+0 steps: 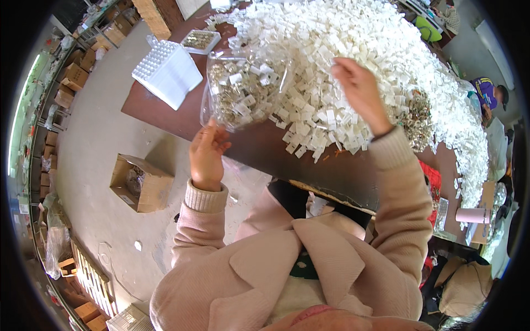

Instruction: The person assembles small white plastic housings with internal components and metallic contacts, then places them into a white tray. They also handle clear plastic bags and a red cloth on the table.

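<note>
Pink knitted sleeves are rising from the lower edge toward a dark brown worktop (165,118). Nearest, the left hand (207,154) is pinching the lower edge of a clear plastic bag (245,88), its grip clenched on the film; the bag is hanging tilted over the worktop's near edge, filled with small metal pieces and a few white plastic parts. Just beyond, the right hand (359,91) is hovering over a big heap of white plastic parts (359,38), fingers curled downward; whether its grip is grasping anything I cannot tell. A mound of metal clips (417,118) is lying against the heap's right side. Farther left, a stack of white trays (165,69) is resting on the worktop, and a cardboard box (138,182) is sitting on the floor below.
</note>
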Motion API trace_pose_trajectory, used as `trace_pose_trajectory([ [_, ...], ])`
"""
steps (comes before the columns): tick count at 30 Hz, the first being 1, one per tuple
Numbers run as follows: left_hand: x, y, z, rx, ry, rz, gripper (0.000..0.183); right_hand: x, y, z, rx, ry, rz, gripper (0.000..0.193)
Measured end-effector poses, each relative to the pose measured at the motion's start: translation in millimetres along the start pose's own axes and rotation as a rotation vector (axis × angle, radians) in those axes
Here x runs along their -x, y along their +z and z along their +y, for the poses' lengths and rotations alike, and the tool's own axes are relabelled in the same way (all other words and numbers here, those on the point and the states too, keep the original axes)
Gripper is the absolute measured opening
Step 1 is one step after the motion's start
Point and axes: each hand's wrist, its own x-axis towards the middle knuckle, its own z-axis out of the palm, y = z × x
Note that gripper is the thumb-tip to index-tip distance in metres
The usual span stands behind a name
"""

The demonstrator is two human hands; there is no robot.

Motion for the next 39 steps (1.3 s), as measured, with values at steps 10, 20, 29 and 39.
trace_pose_trajectory([
  [10, -8.8, 9.7, 13.7, 0.069, 0.039, -0.168, 0.015, -88.7, 96.3, -2.0, -0.683, 0.555, -0.308, 0.028],
  [20, -27.5, 27.9, 30.7, -0.035, 0.113, -0.169, 0.014, -97.2, 101.7, -6.0, -0.731, 0.531, -0.640, 0.016],
  [29, -54.0, 17.8, 101.5, -0.060, 0.439, 0.121, 0.017, -129.9, 69.6, -65.1, -0.235, -0.148, 0.156, 0.015],
  [39, -35.0, 4.7, 134.5, -0.331, 0.304, 0.115, 0.024, -142.8, 79.6, -65.6, -0.472, 0.190, 0.081, 0.014],
])
